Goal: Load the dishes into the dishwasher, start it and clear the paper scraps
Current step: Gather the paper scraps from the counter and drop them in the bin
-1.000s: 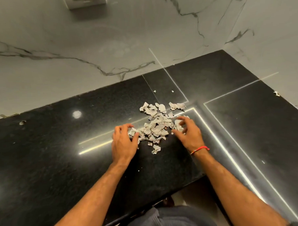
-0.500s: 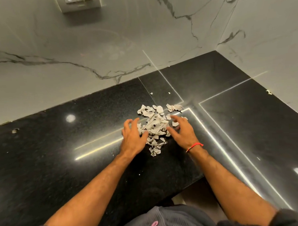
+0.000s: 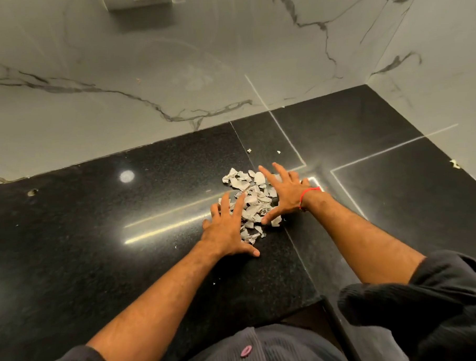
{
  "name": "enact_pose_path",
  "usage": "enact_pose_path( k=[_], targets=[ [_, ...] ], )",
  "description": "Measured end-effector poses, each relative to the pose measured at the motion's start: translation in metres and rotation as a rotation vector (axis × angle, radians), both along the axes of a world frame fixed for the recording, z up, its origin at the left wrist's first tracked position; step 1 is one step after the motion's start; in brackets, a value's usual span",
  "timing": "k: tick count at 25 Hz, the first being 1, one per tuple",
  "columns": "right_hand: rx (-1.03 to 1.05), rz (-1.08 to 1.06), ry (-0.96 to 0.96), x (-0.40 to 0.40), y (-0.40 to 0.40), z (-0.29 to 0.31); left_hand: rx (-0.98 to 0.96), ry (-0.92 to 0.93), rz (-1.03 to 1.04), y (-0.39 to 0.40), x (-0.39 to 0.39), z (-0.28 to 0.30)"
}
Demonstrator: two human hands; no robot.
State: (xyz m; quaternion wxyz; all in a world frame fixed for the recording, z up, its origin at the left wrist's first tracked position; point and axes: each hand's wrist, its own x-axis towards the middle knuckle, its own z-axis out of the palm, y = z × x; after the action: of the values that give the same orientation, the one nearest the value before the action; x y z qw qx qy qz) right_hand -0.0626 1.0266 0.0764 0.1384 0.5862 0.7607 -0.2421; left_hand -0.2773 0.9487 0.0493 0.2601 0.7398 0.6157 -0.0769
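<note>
Lying in a loose heap on the black speckled counter (image 3: 84,241), the paper scraps (image 3: 250,204) sit near the inner corner where the two marble walls meet. Both hands flank the heap with fingers straight and spread, gripping nothing. The left hand (image 3: 225,230) lies flat on the counter at the heap's left and near edge, its fingertips over the outer scraps and its thumb stretched along the near side. The right hand (image 3: 285,192) rests on the right side of the heap, fingers reaching over the far scraps, a red thread (image 3: 309,193) round its wrist. Two tiny scraps (image 3: 249,151) lie apart, farther back toward the wall. Another bit (image 3: 454,164) lies at the foot of the right wall.
</note>
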Motion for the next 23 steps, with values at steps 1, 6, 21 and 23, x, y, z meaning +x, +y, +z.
enact_pose_path(
  k=[1,6,21,23],
  targets=[
    [-0.010,0.071,-0.020,-0.009,0.001,-0.003,0.010,-0.019,0.022,-0.002,-0.002,-0.003],
    [0.064,0.403,-0.001,-0.039,-0.011,-0.021,0.201,-0.174,0.151,-0.011,-0.016,-0.014],
    [0.133,0.345,0.565,-0.069,-0.029,0.015,0.265,-0.496,0.255,-0.027,-0.016,0.033],
    [0.147,0.355,0.616,-0.079,-0.033,0.024,0.300,-0.543,0.288,-0.034,-0.023,0.042]
  ],
)
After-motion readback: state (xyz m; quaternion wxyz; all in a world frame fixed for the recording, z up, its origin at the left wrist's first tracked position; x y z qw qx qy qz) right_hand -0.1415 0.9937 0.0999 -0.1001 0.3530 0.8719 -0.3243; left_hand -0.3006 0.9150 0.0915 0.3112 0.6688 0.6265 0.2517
